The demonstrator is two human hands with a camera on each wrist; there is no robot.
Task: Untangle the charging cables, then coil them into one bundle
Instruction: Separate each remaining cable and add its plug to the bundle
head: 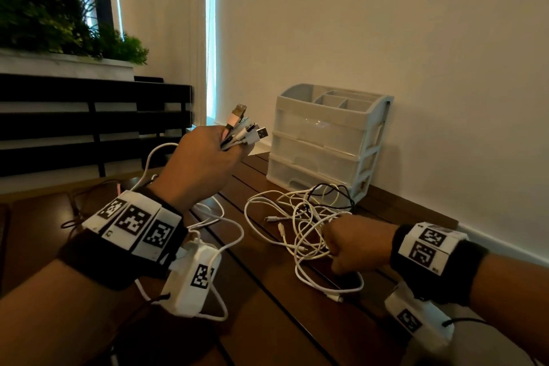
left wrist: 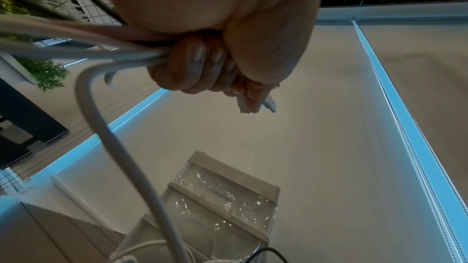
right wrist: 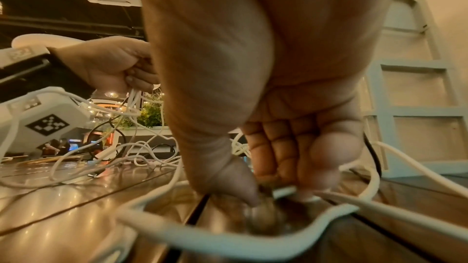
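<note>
My left hand [head: 205,157] is raised above the table and grips a bunch of cable ends [head: 243,131], whose USB plugs stick out past its fingers [left wrist: 192,65]. From that fist white cables [left wrist: 101,123] hang down to the table. A loose tangle of white and black cables [head: 300,217] lies on the wooden table [head: 267,321] in front of the drawer unit. My right hand [head: 353,244] sits low at the tangle's right side, thumb and fingers pinching a white cable [right wrist: 283,190] just above the tabletop.
A grey plastic drawer organiser [head: 326,142] stands against the wall behind the tangle. A black slatted bench [head: 89,122] and a planter with green plants [head: 59,21] are at the left. White wrist camera boxes [head: 193,279] hang under both wrists.
</note>
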